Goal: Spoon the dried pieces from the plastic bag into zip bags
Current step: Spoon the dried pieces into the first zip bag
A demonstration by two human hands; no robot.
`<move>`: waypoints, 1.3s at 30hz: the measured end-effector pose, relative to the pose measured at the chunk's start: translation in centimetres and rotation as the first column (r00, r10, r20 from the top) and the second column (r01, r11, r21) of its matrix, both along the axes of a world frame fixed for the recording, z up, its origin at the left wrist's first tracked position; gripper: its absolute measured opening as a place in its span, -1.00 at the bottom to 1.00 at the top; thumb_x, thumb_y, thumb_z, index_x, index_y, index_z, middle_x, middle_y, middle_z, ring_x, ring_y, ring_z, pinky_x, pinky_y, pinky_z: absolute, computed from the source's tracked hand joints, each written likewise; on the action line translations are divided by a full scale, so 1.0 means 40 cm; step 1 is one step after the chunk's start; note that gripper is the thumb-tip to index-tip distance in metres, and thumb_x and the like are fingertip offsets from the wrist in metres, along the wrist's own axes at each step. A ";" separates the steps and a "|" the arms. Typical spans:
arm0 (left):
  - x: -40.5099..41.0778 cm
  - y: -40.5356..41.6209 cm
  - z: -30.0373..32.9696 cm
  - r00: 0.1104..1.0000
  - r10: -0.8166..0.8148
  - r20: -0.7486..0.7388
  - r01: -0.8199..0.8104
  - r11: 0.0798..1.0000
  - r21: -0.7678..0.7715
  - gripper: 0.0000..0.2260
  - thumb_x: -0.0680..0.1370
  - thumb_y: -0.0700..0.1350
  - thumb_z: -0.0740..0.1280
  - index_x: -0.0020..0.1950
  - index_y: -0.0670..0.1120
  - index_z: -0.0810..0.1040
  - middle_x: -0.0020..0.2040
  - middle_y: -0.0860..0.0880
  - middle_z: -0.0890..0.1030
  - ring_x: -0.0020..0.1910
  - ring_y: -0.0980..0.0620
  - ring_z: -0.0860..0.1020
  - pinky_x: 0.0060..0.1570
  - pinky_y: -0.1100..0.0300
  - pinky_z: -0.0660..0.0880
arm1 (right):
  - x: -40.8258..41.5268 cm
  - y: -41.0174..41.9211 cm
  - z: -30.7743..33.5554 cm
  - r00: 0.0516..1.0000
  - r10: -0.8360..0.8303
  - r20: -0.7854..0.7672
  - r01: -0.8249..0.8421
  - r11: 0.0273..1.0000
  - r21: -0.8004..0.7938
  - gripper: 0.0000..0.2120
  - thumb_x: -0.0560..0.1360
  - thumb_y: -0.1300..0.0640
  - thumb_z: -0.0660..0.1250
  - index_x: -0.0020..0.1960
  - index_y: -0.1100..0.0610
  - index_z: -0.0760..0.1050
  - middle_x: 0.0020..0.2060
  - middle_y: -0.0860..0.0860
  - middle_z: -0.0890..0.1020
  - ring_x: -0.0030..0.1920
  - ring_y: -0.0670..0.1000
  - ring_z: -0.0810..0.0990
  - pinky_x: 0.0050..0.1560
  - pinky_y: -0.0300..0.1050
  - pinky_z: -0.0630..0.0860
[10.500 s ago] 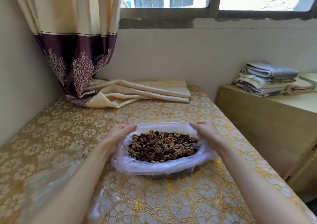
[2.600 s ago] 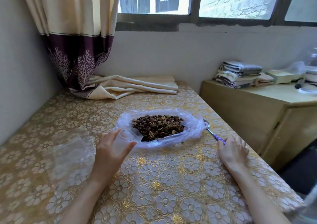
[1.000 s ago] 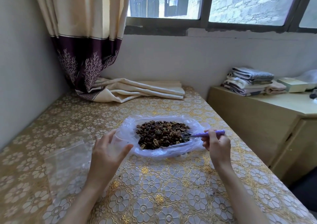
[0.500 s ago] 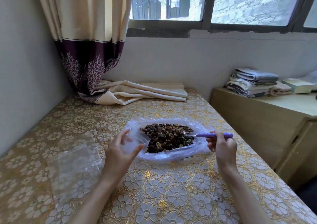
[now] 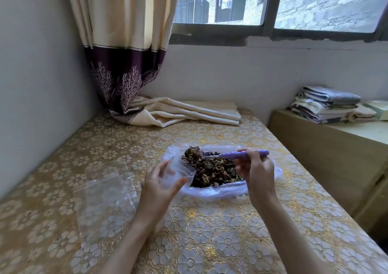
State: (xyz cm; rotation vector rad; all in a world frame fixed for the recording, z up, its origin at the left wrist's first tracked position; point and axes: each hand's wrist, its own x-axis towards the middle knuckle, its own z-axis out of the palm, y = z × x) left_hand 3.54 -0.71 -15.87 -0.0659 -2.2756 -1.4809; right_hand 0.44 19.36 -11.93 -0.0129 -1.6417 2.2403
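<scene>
An open clear plastic bag (image 5: 218, 193) full of brown dried pieces (image 5: 214, 170) lies mid-table. My right hand (image 5: 255, 169) grips a spoon by its purple handle (image 5: 244, 154); its bowl, heaped with pieces (image 5: 193, 155), is lifted above the bag's left side. My left hand (image 5: 158, 186) holds a small clear zip bag (image 5: 178, 170) open beside the big bag's left edge, its mouth just under the loaded spoon.
More clear zip bags (image 5: 105, 200) lie flat on the gold flowered tablecloth (image 5: 210, 242) to the left. A curtain (image 5: 128, 47) and its folded end (image 5: 184, 114) cover the far table. A wooden cabinet (image 5: 336, 158) with folded cloths (image 5: 327, 103) stands right.
My right hand has lifted the spoon out of the pile, loaded with pieces, and carried it left to the zip bag's mouth. My left hand has raised the zip bag a little.
</scene>
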 end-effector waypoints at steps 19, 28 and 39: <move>-0.010 -0.027 -0.011 1.000 0.005 -0.026 -0.002 0.996 0.094 -0.37 0.25 0.22 0.42 0.27 0.11 0.36 0.16 0.04 0.55 0.13 0.12 0.52 0.12 0.23 0.44 | 0.059 -0.063 0.046 0.878 0.446 -0.176 -0.335 0.833 0.440 -0.84 0.40 0.22 0.22 -0.16 0.10 0.58 -0.27 0.25 0.66 -0.38 -0.03 0.55 -0.34 -0.15 0.47; -0.005 -0.024 -0.024 0.998 0.057 0.000 -0.056 0.984 -0.169 -0.21 0.25 0.27 0.35 0.39 -0.06 0.27 0.02 0.11 0.43 0.02 0.18 0.43 0.06 0.29 0.40 | 0.038 0.003 0.026 0.974 0.122 -0.193 -0.077 0.971 0.225 -0.81 0.55 0.32 0.18 -0.16 0.27 0.54 -0.40 0.18 0.61 -0.43 -0.03 0.48 -0.42 -0.26 0.44; -0.014 -0.031 -0.065 0.997 0.072 0.039 -0.033 0.789 -0.614 -0.14 0.34 0.32 0.32 0.49 0.00 0.02 0.38 0.08 0.22 0.38 0.11 0.18 0.39 0.10 0.14 | 0.030 0.123 -0.023 0.863 -0.416 -0.288 0.506 0.709 0.491 -0.74 0.45 0.05 0.20 -0.42 -0.06 0.41 -0.56 -0.07 0.44 -0.48 -0.16 0.44 -0.42 -0.44 0.30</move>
